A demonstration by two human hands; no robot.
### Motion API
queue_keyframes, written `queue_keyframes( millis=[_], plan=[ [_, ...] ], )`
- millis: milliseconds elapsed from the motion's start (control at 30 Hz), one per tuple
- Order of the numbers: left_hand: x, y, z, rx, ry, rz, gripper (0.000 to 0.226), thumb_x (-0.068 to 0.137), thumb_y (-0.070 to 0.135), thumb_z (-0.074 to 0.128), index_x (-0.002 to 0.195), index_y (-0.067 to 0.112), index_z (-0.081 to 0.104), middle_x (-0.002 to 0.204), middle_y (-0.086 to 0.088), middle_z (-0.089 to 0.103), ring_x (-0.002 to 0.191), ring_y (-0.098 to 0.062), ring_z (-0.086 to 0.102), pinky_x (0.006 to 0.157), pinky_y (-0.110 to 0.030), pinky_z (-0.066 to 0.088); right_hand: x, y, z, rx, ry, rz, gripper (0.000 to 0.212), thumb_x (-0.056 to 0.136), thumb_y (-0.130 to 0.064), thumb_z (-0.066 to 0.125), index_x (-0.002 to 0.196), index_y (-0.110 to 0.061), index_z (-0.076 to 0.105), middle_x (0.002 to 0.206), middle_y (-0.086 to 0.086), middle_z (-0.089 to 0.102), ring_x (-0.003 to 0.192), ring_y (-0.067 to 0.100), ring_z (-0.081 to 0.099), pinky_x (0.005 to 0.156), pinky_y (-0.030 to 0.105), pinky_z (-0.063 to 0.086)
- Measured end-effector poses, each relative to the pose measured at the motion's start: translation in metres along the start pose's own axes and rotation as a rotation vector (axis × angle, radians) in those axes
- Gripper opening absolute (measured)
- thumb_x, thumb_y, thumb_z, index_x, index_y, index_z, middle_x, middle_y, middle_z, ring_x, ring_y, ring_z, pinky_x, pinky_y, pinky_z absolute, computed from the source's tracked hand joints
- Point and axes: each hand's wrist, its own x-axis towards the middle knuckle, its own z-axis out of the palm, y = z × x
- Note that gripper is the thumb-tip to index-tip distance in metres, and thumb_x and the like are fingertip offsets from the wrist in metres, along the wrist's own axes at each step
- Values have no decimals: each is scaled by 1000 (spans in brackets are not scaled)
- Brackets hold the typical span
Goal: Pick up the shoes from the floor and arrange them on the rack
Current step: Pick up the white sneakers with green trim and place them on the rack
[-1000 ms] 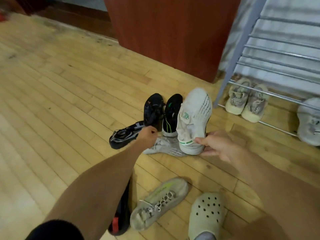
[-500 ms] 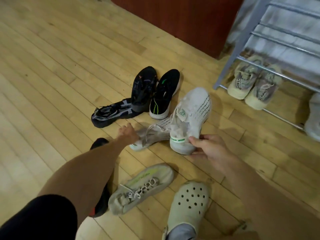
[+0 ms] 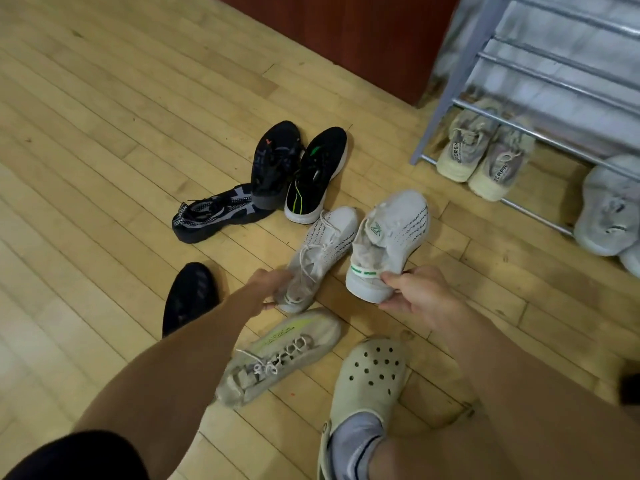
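My right hand [image 3: 417,296] grips the heel of a white sneaker with green trim [image 3: 391,237], toe pointing away and lifted a little off the wooden floor. My left hand [image 3: 272,289] is closed on the heel of its matching white sneaker [image 3: 322,251], which lies beside it. Further back lie three black sneakers: one with grey pattern [image 3: 214,213], one with an orange mark [image 3: 273,161], one with green stripes [image 3: 317,174]. A beige lace-up sneaker [image 3: 277,358] lies near my foot. The grey metal rack [image 3: 540,81] stands at the upper right.
Under the rack's lowest bars sit a beige pair [image 3: 485,150] and a grey-white shoe [image 3: 609,206]. A black shoe [image 3: 188,296] lies left of my arm. My foot wears a pale clog [image 3: 367,379]. A red-brown cabinet [image 3: 346,32] stands behind the shoes.
My left hand has closed on the second white sneaker and turned it to lie alongside the first. The right hand keeps its hold. The camera has tilted downwards.
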Motion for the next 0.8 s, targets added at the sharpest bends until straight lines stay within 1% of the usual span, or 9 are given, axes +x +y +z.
queue_keyframes(
  millis=[100,200,267,333,433,500,633,733,800],
  plan=[
    [-3,-4,12,121,-51,26,24,73,23,70,85,8,55,80,-7,54,67,-18,49,56,-27,42,-3,1,-1,-34,3,3,32,83,-6,71,110,6,60,111,20,66,77,31,72,54,32,62],
    [-9,-6,22,152,-126,45,17,73,18,71,79,6,61,72,-7,58,58,-17,54,48,-23,51,-5,1,-3,-78,7,1,33,81,-6,73,110,5,62,109,20,68,70,30,73,58,35,62],
    [-14,-4,21,149,-160,65,14,75,12,73,82,2,65,77,-10,63,61,-20,60,50,-26,56,-6,-1,-5,-113,15,-1,38,80,-6,74,114,4,60,112,20,67,74,31,73,66,39,62],
    [-22,1,14,145,-165,101,18,75,7,75,87,-4,66,83,-15,66,65,-23,64,50,-28,58,-10,-8,-7,-166,21,-14,40,81,-5,72,118,5,58,118,22,64,86,35,72,73,41,61],
    [-43,17,0,118,-188,176,25,73,6,78,89,-10,67,90,-21,70,70,-27,69,56,-30,60,-24,-27,-15,-296,-8,-11,46,91,-3,59,134,4,44,138,22,50,119,38,56,89,44,54],
    [-60,30,-6,87,-193,247,29,73,9,78,91,-11,68,90,-22,71,73,-29,70,62,-34,61,-36,-41,-28,-423,10,-28,47,95,-3,52,139,3,39,142,22,46,125,37,51,96,46,49],
    [-98,66,-11,24,-237,384,23,76,11,76,91,-5,70,89,-18,72,76,-26,69,68,-34,60,-66,-74,-63,-592,169,-135,35,85,1,64,118,9,58,114,29,63,90,39,66,78,52,57],
    [-129,97,-8,12,-281,479,19,75,11,77,90,-1,72,81,-14,74,71,-21,71,59,-26,59,-95,-98,-88,-619,256,-186,30,77,4,71,104,14,62,87,28,68,70,41,69,67,51,60],
    [-148,116,-3,26,-279,513,17,72,11,80,83,1,72,73,-11,75,64,-19,72,55,-23,57,-110,-105,-106,-563,271,-185,35,79,7,69,111,16,57,96,33,66,76,46,69,68,54,58]
  ],
)
